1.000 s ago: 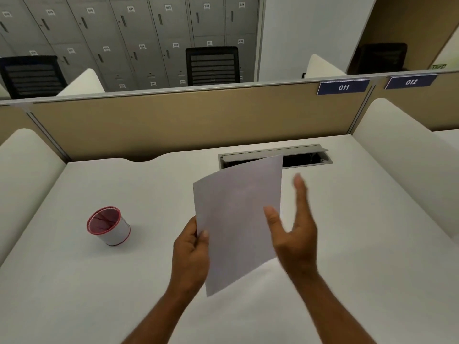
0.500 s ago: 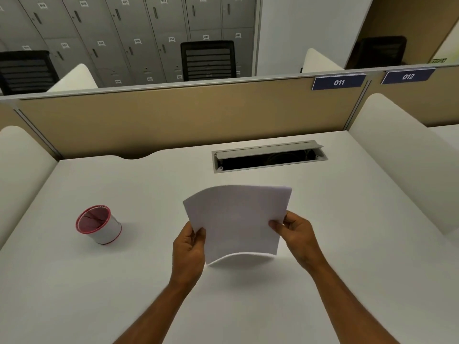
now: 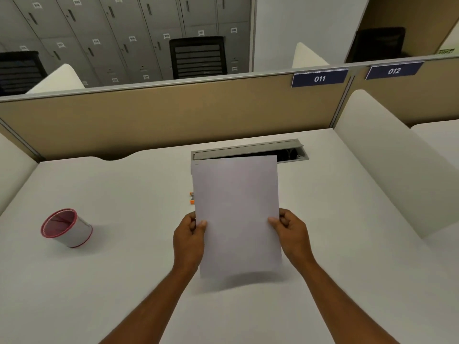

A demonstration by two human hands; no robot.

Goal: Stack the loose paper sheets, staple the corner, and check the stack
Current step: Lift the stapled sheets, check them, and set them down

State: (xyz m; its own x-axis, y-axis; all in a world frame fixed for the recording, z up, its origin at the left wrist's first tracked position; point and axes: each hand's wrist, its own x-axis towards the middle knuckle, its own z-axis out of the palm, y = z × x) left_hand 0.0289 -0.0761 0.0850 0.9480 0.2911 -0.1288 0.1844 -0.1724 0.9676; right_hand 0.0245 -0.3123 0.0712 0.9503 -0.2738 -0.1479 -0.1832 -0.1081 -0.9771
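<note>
Paper stack (image 3: 236, 214) plain white, faint lilac cast. Desk (image 3: 124, 281) off-white. Cup (image 3: 66, 228) white with red rim and base line, pinkish inside. Partition (image 3: 154, 117) tan. Number tags (image 3: 320, 78) navy, white digits. Lockers (image 3: 104, 33) grey. Small orange item (image 3: 191, 197) beside paper.

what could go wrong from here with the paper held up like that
The sheets are pinched only at their side edges by the left hand and right hand, above the desk, so inner sheets could slip out of line. The raised sheets hide most of a small orange thing behind them. The cup looks tilted and might roll if bumped.
</note>
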